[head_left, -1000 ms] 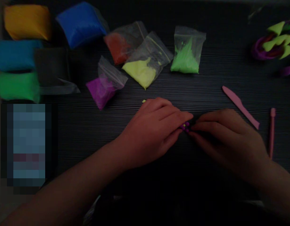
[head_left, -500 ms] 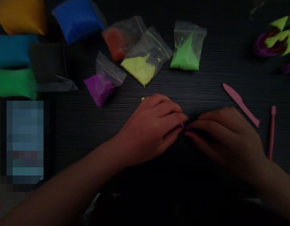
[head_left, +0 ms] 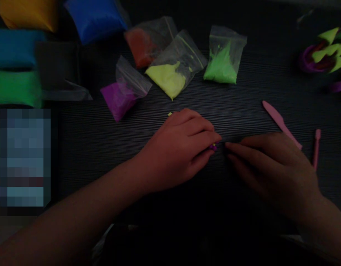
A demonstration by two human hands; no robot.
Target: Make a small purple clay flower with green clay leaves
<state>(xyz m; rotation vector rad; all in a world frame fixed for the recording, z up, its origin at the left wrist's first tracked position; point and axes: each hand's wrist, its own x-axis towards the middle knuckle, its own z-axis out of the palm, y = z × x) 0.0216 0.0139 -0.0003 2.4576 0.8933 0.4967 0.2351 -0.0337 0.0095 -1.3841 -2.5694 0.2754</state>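
Between the thumb and fingers of my left hand (head_left: 184,147) is a tiny purple clay flower (head_left: 212,147) with a yellow centre, mostly covered by the fingers. My right hand (head_left: 275,166) is a little to the right of the flower, apart from it. Its fingers are drawn together in a pinch, and whatever may be between the tips is too dark to make out. A yellow clay crumb (head_left: 170,114) lies on the table behind my left knuckles. Near my right hand are a pink plastic knife (head_left: 281,122) and a thin pink stick tool (head_left: 316,149).
Zip bags of purple clay (head_left: 119,98), yellow clay (head_left: 169,78), red clay (head_left: 139,46) and light green clay (head_left: 221,66) lie behind my hands. Larger clay packs, such as a blue pack (head_left: 95,22), are at the left. A purple clay bowl (head_left: 306,61) with yellow pieces stands far right.
My right hand touched the flower half a second ago; now it has drawn back to the right. My left hand keeps hold of the flower. The view has shifted slightly.
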